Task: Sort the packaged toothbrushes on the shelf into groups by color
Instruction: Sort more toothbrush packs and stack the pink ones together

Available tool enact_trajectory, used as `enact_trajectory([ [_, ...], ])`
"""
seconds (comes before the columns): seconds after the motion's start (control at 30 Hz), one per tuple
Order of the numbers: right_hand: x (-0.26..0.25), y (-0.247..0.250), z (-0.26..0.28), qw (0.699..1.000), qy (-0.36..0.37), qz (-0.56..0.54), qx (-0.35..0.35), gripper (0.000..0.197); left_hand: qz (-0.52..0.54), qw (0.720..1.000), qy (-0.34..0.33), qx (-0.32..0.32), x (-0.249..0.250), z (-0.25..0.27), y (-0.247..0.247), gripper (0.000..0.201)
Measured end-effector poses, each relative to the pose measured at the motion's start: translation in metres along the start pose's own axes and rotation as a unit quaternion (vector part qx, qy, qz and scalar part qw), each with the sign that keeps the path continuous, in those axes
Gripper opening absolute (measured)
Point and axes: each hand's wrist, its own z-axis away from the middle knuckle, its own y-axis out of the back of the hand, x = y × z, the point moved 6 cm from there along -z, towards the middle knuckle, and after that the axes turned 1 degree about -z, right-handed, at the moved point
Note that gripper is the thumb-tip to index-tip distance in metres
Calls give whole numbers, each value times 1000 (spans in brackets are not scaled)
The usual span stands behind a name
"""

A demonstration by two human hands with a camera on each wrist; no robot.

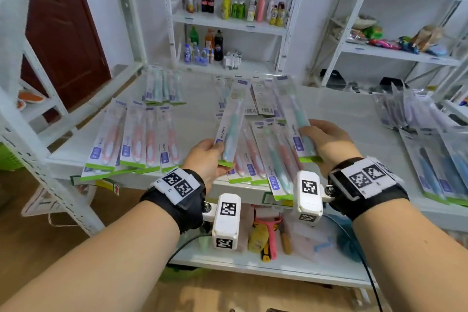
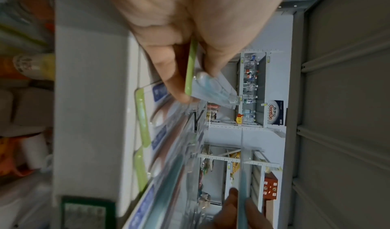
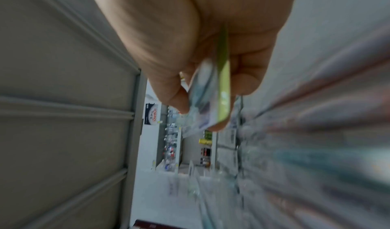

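My left hand (image 1: 211, 157) pinches the lower end of a packaged teal toothbrush (image 1: 231, 121), lifted above the white shelf (image 1: 342, 119); the left wrist view shows thumb and fingers on its green-edged card (image 2: 191, 69). My right hand (image 1: 326, 142) grips a second packaged teal toothbrush (image 1: 297, 119), seen blurred in the right wrist view (image 3: 213, 97). A row of pink toothbrush packs (image 1: 134, 142) lies at the shelf's front left, a teal group (image 1: 162, 90) behind it. A mixed pile (image 1: 263, 159) lies under my hands. Blue packs (image 1: 440, 167) lie at the right.
Purple-tinted packs (image 1: 405, 109) are heaped at the far right of the shelf. Bottles (image 1: 235, 6) stand on back shelves. The lower shelf holds a yellow bottle (image 1: 258, 237) and small tools. A red-brown door (image 1: 63, 28) is at the left.
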Motion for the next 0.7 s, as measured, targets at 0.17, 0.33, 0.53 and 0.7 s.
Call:
enact_trajectory([
  [0.17,-29,-67,-18,998,13,8,-56,13,42,998,-5,35,32,-9,22,16],
  [0.33,-43,-139,-53,991,-28,48,-119,19,-28,994,-19,107,77,-36,60,20],
  [0.53,-45,-226,-91,967,-62,120,-216,22,-40,989,-12,143,107,-71,87,19],
  [0.7,-38,-270,-108,950,-67,159,-260,5,-27,986,7,162,116,-98,103,14],
])
